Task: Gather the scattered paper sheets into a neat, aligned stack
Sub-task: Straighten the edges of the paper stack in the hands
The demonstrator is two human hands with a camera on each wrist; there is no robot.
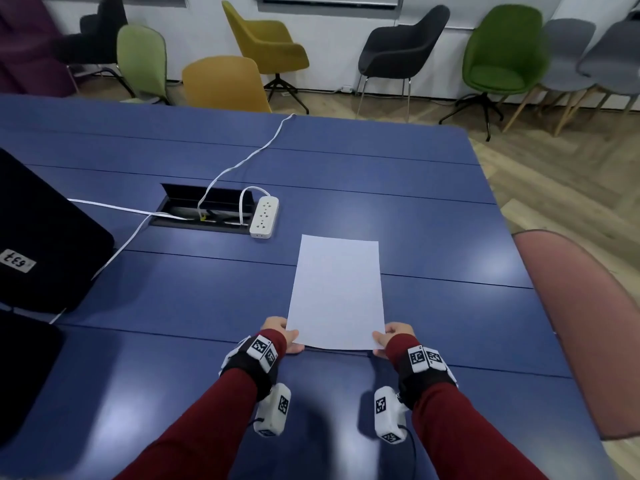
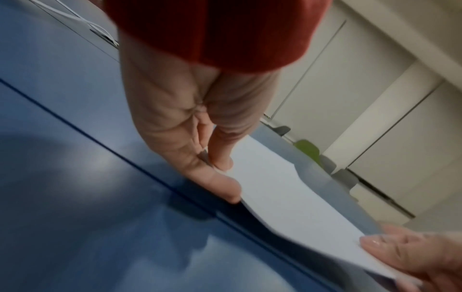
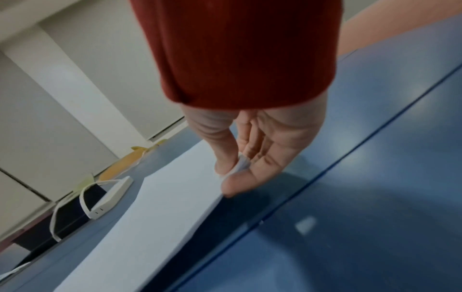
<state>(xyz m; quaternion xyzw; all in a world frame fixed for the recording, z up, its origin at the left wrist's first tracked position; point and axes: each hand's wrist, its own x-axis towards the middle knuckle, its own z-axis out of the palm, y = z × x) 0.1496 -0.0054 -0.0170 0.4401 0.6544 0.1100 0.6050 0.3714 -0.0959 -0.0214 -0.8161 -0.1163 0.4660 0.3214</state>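
A white stack of paper sheets (image 1: 336,292) lies lengthwise on the blue table (image 1: 173,299), its edges aligned in the head view. My left hand (image 1: 287,336) pinches the near left corner, thumb on top and fingers under. My right hand (image 1: 388,337) pinches the near right corner the same way. In the left wrist view the paper (image 2: 287,197) is lifted a little off the table at its near edge, between my left hand (image 2: 220,173) and the right hand's fingers (image 2: 390,254). The right wrist view shows my right hand (image 3: 232,177) with the corner of the paper (image 3: 155,213) between thumb and fingers.
A white power strip (image 1: 264,216) with its cable lies by an open cable hatch (image 1: 204,209) beyond the paper on the left. Black bags (image 1: 45,237) sit at the table's left edge. A pink chair (image 1: 581,323) stands at the right; more chairs line the far wall.
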